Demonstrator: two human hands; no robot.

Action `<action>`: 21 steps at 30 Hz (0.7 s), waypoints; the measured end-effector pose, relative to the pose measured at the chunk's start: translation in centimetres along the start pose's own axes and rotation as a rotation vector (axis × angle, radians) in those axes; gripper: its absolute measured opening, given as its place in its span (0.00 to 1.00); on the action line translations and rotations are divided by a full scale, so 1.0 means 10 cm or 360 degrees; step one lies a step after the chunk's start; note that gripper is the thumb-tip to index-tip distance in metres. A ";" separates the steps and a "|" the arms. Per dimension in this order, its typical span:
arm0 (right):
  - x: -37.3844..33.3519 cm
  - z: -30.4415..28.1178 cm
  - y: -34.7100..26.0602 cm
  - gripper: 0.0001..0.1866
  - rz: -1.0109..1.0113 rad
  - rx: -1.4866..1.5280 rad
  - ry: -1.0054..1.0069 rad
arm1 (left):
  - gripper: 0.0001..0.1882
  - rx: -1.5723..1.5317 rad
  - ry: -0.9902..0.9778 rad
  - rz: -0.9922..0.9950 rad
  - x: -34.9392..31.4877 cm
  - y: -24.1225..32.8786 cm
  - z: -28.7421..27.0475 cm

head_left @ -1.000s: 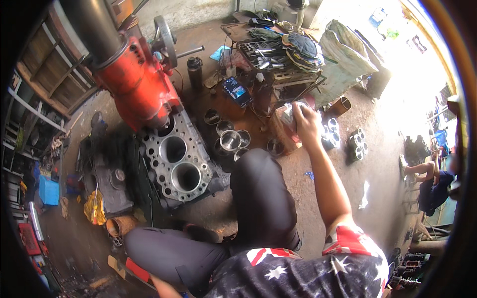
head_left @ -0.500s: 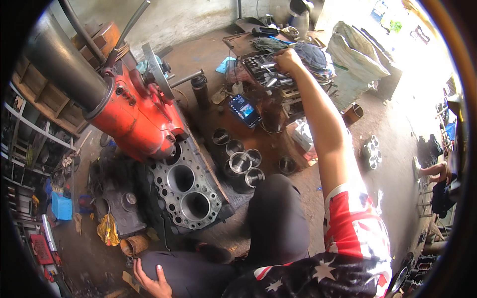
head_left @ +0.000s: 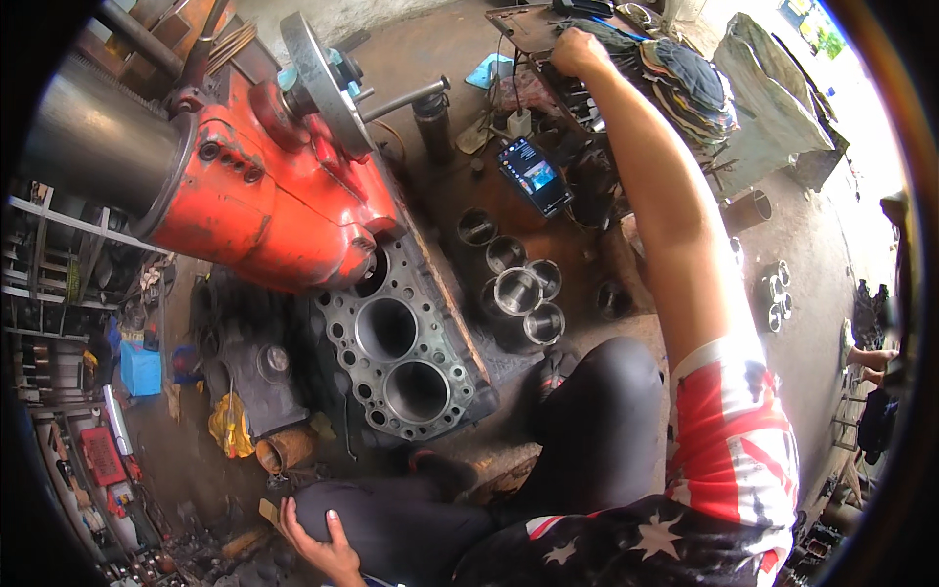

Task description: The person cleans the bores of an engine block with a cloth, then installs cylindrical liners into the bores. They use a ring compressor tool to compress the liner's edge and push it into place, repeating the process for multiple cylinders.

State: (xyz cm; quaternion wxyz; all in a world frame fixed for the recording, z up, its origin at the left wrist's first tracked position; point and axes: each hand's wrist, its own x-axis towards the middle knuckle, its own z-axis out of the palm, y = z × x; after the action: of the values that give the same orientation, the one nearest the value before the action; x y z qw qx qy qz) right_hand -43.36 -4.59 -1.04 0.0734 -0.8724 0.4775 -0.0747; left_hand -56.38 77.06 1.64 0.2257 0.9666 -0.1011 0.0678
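- At the far edge of the workspace, the right hand [head_left: 579, 51] is over the tool tray [head_left: 559, 95], to the right of the red machine [head_left: 274, 196]. Its fingers curl downward; fingertips hidden, so cannot tell whether they pinch anything.
- Left hand [head_left: 328, 548] lies on the left knee, thumb apart from the fingers, no grip visible.
- Risk: a loose tool could roll or spill. Likely cause: a long, nearly straight reach, with the hand covering the contact point.
- Risk: the cloth stack [head_left: 690, 83], close against the tray, could be dragged over it. Likely cause: a sideways sweep of the forearm.
- Risk: the phone [head_left: 535, 176] or small white bottle [head_left: 519, 122] could be knocked if the arm swings inward low.
- Risk: anything dropped above the engine block [head_left: 401, 360] could fall into a bore, since two wide ones gape upward.
- Materials: block deck is flat grey metal, pierced by small round holes; bore walls look smooth.
- Machine casing: thick red paint, scuffed and grimy, with rounded bulges; its handwheel [head_left: 323, 83] is a dull grey disc.
- Metal cups [head_left: 518, 291]: short cylinders, bright rims, clustered and touching.
- Rusty tube [head_left: 286, 451]: orange-brown, rough, open-ended. Yellow rag [head_left: 231, 427]: crumpled, dark-stained.
- Sack [head_left: 758, 98]: pale, creased, slumped.
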 end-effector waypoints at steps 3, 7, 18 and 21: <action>0.10 0.02 0.11 0.18 0.0117 0.0186 0.0209 | 0.32 0.0069 -0.0022 0.0048 0.00 -0.06 0.02; 0.25 0.07 0.37 0.20 -0.0008 -0.0241 0.0125 | 0.33 0.0049 -0.0021 0.0068 0.00 -0.12 0.04; -0.22 -0.70 0.42 0.17 -0.0157 0.0372 0.0387 | 0.32 0.0025 0.0025 0.0136 -0.04 -0.12 0.05; -0.95 -1.14 0.17 0.20 -0.0362 0.0788 0.0748 | 0.31 -0.0013 0.0039 0.0129 -0.04 -0.09 0.04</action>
State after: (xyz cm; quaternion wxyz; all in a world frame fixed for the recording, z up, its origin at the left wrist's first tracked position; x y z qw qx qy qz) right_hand -52.16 1.89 9.19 0.1621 -0.8347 0.3487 -0.3942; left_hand -56.54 77.69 0.83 0.2279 0.9599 -0.1375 0.0882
